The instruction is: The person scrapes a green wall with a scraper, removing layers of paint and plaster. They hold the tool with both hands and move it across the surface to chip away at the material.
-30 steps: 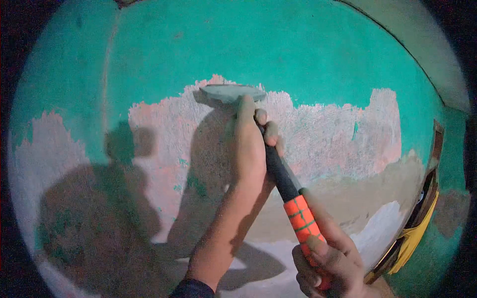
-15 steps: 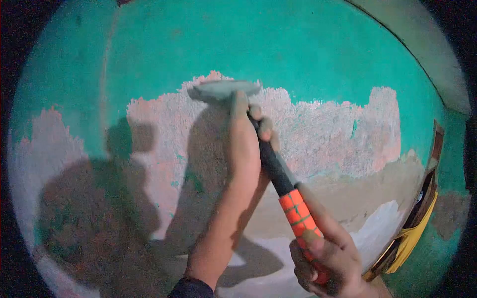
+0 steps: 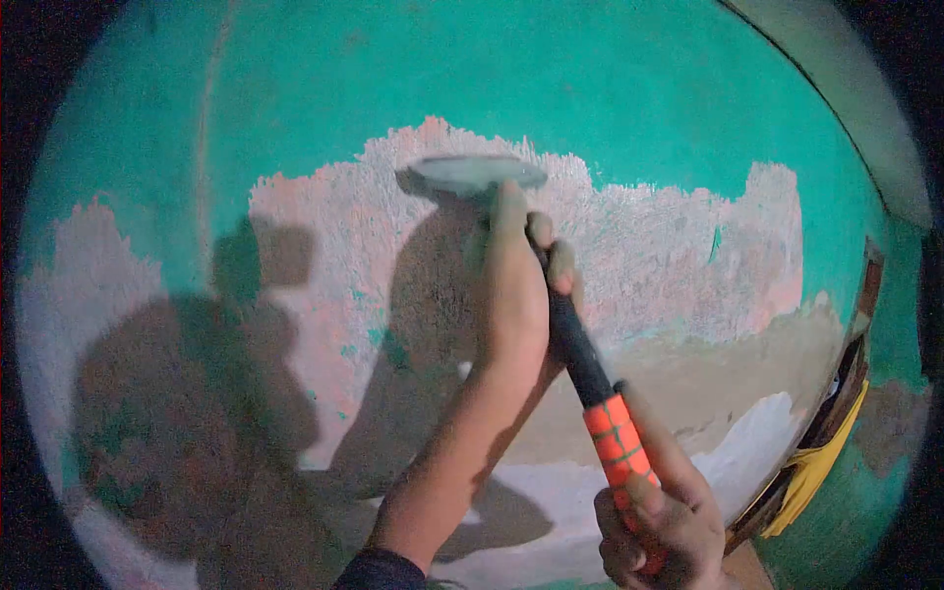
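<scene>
A scraper with a wide grey metal blade (image 3: 467,173) lies against the wall, its blade near the upper edge of a stripped patch (image 3: 649,246). My left hand (image 3: 521,265) is wrapped round the black upper part of the handle, thumb stretched up to the blade. Lower down, my right hand (image 3: 664,521) grips the orange handle end (image 3: 619,447), which is marked with dark green lines. Green paint (image 3: 610,88) covers the wall above the patch.
Brown bare plaster (image 3: 708,383) and a whitish area (image 3: 757,442) lie lower on the wall. Shadows (image 3: 187,413) fall at the left. A yellow cloth (image 3: 816,472) hangs by a wooden frame (image 3: 869,285) at the right.
Both hands and the scraper have moved a little to the right in view. The blade now covers a part of the patch's edge further right. Both grips are unchanged.
</scene>
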Demonstrator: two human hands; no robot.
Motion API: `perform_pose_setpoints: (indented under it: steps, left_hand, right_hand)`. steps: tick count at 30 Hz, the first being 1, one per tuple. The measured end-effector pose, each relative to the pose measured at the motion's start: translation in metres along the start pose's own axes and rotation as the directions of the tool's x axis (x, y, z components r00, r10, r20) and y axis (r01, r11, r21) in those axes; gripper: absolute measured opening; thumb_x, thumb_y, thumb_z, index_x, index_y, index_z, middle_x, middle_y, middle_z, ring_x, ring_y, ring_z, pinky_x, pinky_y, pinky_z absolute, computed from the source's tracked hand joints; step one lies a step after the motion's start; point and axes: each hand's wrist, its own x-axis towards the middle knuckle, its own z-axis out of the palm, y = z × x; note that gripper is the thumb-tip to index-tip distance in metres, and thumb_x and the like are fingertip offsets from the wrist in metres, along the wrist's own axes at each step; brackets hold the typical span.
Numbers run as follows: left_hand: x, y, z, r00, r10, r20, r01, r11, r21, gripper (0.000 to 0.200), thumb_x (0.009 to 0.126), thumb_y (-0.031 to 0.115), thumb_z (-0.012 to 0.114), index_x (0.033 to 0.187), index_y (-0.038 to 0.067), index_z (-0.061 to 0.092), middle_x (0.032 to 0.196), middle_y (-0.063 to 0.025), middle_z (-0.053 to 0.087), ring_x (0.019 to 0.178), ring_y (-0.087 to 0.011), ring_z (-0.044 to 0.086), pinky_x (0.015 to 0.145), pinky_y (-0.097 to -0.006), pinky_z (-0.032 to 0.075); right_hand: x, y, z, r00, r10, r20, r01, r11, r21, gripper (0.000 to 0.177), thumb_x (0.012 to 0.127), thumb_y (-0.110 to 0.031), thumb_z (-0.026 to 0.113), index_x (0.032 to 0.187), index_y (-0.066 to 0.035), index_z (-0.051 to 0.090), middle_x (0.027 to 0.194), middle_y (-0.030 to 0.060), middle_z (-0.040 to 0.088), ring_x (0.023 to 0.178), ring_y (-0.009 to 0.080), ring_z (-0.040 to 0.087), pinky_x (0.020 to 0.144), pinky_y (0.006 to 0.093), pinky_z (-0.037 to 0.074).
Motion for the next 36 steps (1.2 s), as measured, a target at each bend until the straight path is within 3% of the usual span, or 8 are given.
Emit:
perform_pose_setpoints:
  steps: [5,8,12,22,26,29,33,36]
  left_hand:
    - [-0.002,-0.006,0.001,0.999,0.034,0.013,-0.034,0.999,-0.009,0.022,0.087,0.033,0.048,0.081,0.014,0.040,0.065,0.0036,0.039,0.041,-0.0075,0.036,0.032,-0.0252,0.032]
    - [0.007,0.000,0.006,0.999,0.040,0.007,-0.040,0.995,0.086,0.040,0.086,0.050,0.040,0.065,0.016,0.038,0.044,0.0014,0.036,0.036,-0.0118,0.036,0.032,-0.0259,0.028]
    - [0.008,-0.002,0.007,1.000,0.028,-0.009,-0.027,0.997,0.076,0.040,0.085,0.051,0.041,0.065,0.016,0.038,0.044,0.0013,0.034,0.035,-0.0114,0.033,0.033,-0.0254,0.027]
    - [0.004,-0.013,-0.006,0.982,0.041,0.182,0.007,0.967,-0.256,0.026,0.089,0.039,0.045,0.090,0.014,0.038,0.067,0.0033,0.038,0.040,-0.0066,0.034,0.033,-0.0241,0.032]
    - [-0.003,-0.023,-0.004,0.982,0.068,0.178,0.001,0.933,-0.360,0.026,0.090,0.037,0.043,0.082,0.012,0.042,0.060,0.0060,0.037,0.037,-0.0037,0.030,0.031,-0.0216,0.027]
    - [-0.006,-0.031,-0.006,0.989,0.036,0.145,0.011,0.950,-0.313,0.028,0.090,0.039,0.042,0.084,0.012,0.043,0.058,0.0066,0.036,0.034,-0.0038,0.027,0.029,-0.0222,0.026]
    - [-0.014,-0.035,-0.007,0.997,-0.016,0.079,0.035,0.968,-0.249,0.029,0.090,0.040,0.041,0.084,0.012,0.044,0.056,0.0073,0.034,0.033,-0.0042,0.027,0.030,-0.0227,0.026]
    - [-0.010,-0.036,-0.004,0.993,0.002,0.120,0.033,0.957,-0.288,0.028,0.090,0.040,0.041,0.083,0.013,0.044,0.055,0.0073,0.034,0.034,-0.0047,0.027,0.031,-0.0225,0.027]
  right_hand:
    - [-0.006,-0.010,0.005,0.992,0.109,-0.058,-0.107,0.994,0.035,0.057,0.088,-0.018,0.048,0.137,-0.006,0.022,0.053,-0.0034,0.038,0.041,0.0051,0.036,0.036,0.0172,0.030]
    - [0.002,-0.012,0.002,0.999,0.003,0.038,-0.005,0.998,0.057,0.054,0.087,-0.016,0.049,0.135,-0.004,0.027,0.066,0.0042,0.054,0.046,0.0052,0.042,0.041,0.0179,0.035]
    - [-0.001,-0.023,0.010,0.962,0.238,-0.132,-0.223,0.968,0.119,0.075,0.078,-0.018,0.060,0.139,-0.012,0.015,0.087,0.0065,0.051,0.043,0.0092,0.036,0.035,0.0202,0.031]
    - [-0.003,0.005,-0.001,0.984,0.139,-0.115,-0.108,0.965,0.239,0.078,0.078,-0.018,0.060,0.138,-0.008,0.012,0.087,0.0060,0.050,0.041,0.0087,0.038,0.029,0.0200,0.031]
    - [-0.012,0.017,-0.007,0.991,0.098,-0.089,-0.071,0.962,0.264,0.078,0.077,-0.023,0.060,0.137,-0.004,0.015,0.079,0.0092,0.053,0.038,0.0089,0.037,0.030,0.0202,0.033]
    - [-0.015,0.045,-0.016,0.938,-0.233,-0.255,0.214,0.972,-0.100,0.069,0.076,-0.026,0.059,0.130,0.004,0.030,0.076,0.0133,0.057,0.039,0.0074,0.041,0.035,0.0203,0.036]
    - [-0.030,0.047,-0.023,0.850,-0.524,-0.060,0.336,0.625,-0.705,0.044,0.089,-0.018,0.045,0.125,0.006,0.039,0.123,0.0213,0.047,0.056,0.0058,0.048,0.050,0.0201,0.040]
    - [-0.023,0.052,-0.019,0.798,-0.506,-0.328,0.172,0.712,-0.680,0.059,0.076,-0.029,0.057,0.119,0.009,0.044,0.072,0.0123,0.059,0.043,0.0044,0.042,0.038,0.0188,0.033]
